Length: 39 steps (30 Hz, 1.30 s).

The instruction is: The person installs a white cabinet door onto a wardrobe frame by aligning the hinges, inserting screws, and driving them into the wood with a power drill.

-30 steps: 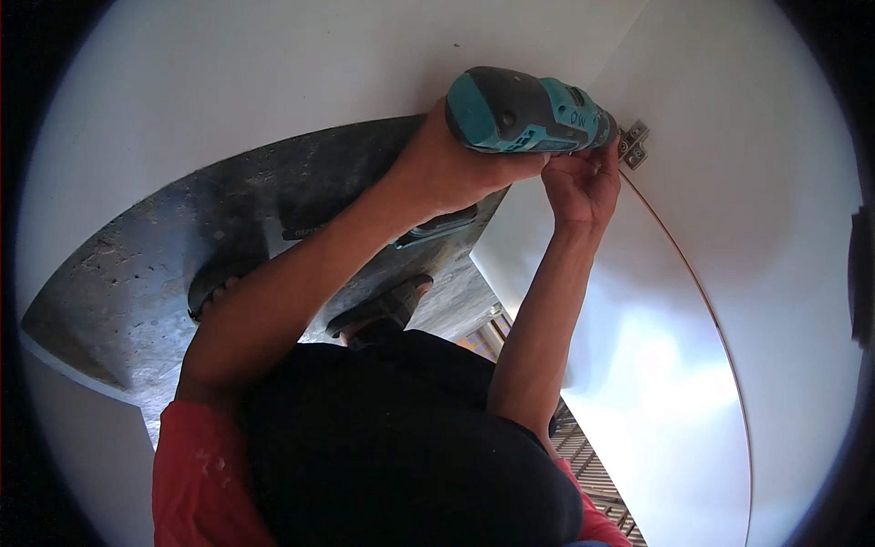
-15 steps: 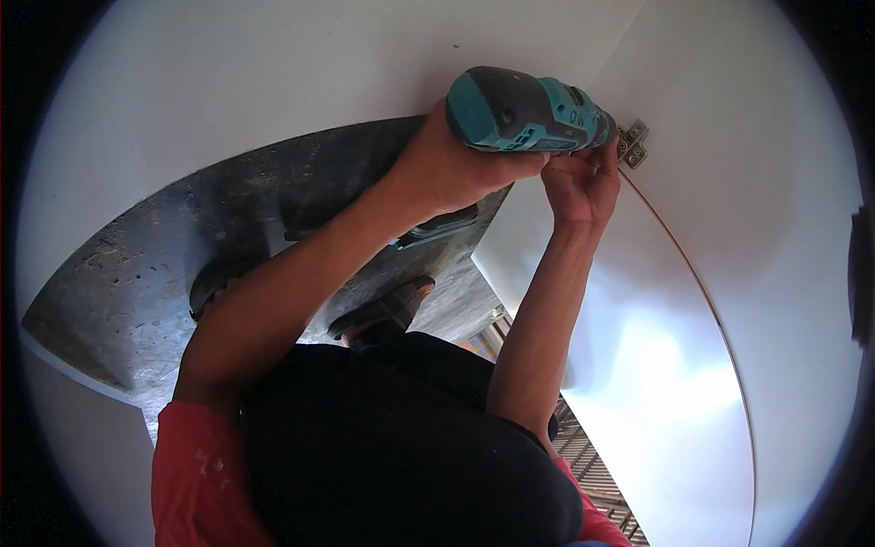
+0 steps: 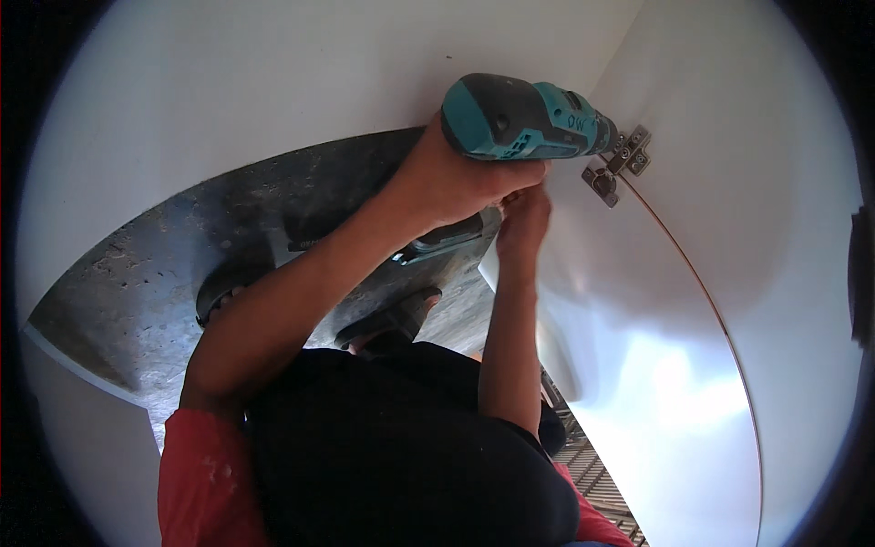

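A teal and black cordless drill (image 3: 524,118) is gripped by my left hand (image 3: 451,182), its fingers wrapped round the handle. The chuck end points right, close to a metal cabinet hinge (image 3: 631,153) on the white panel. The hinge's round cup part (image 3: 602,182) shows below the chuck, by the edge between two white panels. Just under the drill, my right hand (image 3: 526,219) is closed with its fingers bunched near my left fingertips. What it pinches, if anything, is hidden. A black and teal base (image 3: 442,239) shows below my left hand.
A tall white panel (image 3: 273,73) stands in front, meeting another white panel (image 3: 747,182) on the right. A glossy white door panel (image 3: 638,365) leans at the lower right. My sandalled feet (image 3: 392,319) are on the worn grey floor (image 3: 137,283). A slatted surface (image 3: 588,469) lies lower right.
My right hand has drawn back left from the chuck and hinge to beneath the drill, its fingers now bunched. The hinge cup is now uncovered. The drill sits slightly lower in view.
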Each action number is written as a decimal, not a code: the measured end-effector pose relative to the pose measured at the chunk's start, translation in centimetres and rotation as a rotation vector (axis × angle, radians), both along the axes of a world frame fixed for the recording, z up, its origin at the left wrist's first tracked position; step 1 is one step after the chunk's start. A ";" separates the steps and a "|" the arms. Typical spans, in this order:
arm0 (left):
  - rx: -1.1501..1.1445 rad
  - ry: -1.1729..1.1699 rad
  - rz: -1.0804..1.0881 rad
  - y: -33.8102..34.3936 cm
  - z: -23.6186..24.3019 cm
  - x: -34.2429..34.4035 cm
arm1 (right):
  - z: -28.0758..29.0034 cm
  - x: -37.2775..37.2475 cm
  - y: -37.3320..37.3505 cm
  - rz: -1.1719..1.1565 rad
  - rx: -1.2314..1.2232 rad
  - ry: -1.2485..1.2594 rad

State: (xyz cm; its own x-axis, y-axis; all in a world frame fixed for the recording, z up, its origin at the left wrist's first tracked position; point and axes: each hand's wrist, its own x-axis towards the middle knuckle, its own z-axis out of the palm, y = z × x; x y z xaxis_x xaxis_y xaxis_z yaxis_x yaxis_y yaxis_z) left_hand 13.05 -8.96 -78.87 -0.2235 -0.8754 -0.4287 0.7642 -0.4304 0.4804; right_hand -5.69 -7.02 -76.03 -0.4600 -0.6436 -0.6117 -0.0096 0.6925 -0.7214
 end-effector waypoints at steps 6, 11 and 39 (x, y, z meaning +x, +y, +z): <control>0.035 -0.064 -0.068 -0.3 0.8 0.3 | -3.5 -0.1 4.6 0.388 -0.158 0.346; 0.020 -0.032 -0.026 0.2 0.9 0.0 | -5.1 -0.7 5.3 0.530 -0.338 0.589; 0.056 0.004 -0.061 -0.6 0.4 -0.5 | -4.0 -0.8 5.5 0.402 -0.205 0.224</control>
State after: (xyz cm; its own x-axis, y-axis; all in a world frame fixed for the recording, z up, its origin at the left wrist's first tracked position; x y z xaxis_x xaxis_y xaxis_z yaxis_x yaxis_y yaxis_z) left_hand 12.55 -9.53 -78.46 -0.2778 -0.8348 -0.4753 0.7377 -0.5024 0.4511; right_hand -6.52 -1.54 -79.99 -0.2569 -0.8933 -0.3688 -0.4169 0.4467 -0.7916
